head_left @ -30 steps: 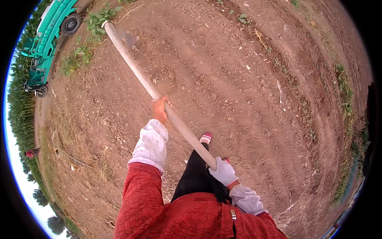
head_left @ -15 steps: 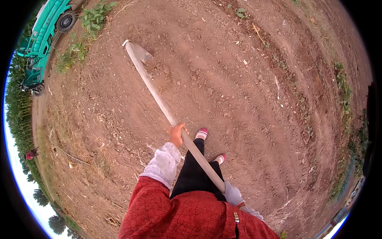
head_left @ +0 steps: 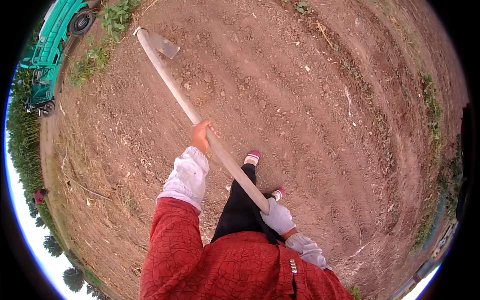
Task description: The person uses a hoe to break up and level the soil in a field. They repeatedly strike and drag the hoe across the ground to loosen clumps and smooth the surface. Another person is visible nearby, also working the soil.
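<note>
At the far left, tall green growth lines the edge of the bare brown field. Beside it, at the field's far left corner, stands a green wheeled vehicle; any lettering on it is too small to read. Lower along that edge is a distant person in red, too small to make out clearly. Leafy plants grow between the vehicle and the hoe, and a thin stick lies on the soil near the left edge.

The hoe slants across the near left part of the field, its metal blade at the far end; whether the blade touches the soil I cannot tell. The bare left hand is wrapped around the handle's middle. The handle crosses in front of the dark trousers, close to the pink-and-white shoes. The right hand, in a pale glove, grips the near end.

Farther right, a dry stalk lies toward the far edge, and a strip of low greenery runs along the right side.
</note>
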{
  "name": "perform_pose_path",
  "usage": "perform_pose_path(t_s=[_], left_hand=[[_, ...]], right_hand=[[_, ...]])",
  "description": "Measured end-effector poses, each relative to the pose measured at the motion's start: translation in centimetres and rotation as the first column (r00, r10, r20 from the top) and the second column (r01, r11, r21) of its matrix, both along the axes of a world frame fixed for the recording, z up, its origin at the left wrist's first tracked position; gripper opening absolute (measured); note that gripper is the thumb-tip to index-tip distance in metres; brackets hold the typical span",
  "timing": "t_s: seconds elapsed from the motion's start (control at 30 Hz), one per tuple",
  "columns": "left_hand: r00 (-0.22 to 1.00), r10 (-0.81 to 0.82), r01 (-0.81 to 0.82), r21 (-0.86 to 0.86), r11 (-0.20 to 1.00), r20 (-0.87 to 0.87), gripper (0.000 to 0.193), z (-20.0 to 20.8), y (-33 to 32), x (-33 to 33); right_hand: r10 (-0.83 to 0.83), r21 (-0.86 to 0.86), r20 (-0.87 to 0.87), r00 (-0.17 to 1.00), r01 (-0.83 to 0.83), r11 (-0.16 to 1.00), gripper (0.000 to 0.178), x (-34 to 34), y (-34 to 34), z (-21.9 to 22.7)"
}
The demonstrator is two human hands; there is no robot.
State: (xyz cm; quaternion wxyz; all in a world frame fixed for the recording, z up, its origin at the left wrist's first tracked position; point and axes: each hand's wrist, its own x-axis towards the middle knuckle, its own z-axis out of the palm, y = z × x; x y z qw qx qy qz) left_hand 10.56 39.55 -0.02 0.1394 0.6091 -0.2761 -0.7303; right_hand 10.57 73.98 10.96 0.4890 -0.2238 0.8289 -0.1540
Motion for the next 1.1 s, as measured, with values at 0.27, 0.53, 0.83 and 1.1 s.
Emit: perform_pose_path(t_s=[0.27, 0.53, 0.83, 1.1], left_hand=[[0.999, -0.039, 0.038, 0.041, 0.998, 0.03, 0.009, -2.2, 8.4, 0.7], [0.997, -0.044, 0.039, 0.074, 0.996, 0.061, 0.011, -1.5, 20.6, 4.1], [0.996, 0.091, -0.087, 0.138, 0.987, -0.022, 0.012, -0.4, 31.7, 8.6], [0.997, 0.04, -0.054, 0.222, 0.974, 0.068, 0.01, -0.6, 40.6, 11.6]], right_hand=[[-0.035, 0.12, 0.1, 0.994, 0.023, 0.992, 0.037, 1.2, 6.9, 3.2], [0.043, 0.073, 0.097, 0.994, -0.05, 0.996, 0.039, 4.3, 19.5, 2.4], [0.149, 0.083, -0.015, 0.989, -0.147, 0.986, 0.041, 5.5, 30.4, 4.9], [-0.014, 0.442, 0.119, 0.993, -0.04, 0.896, 0.044, 8.2, 34.1, 7.9]])
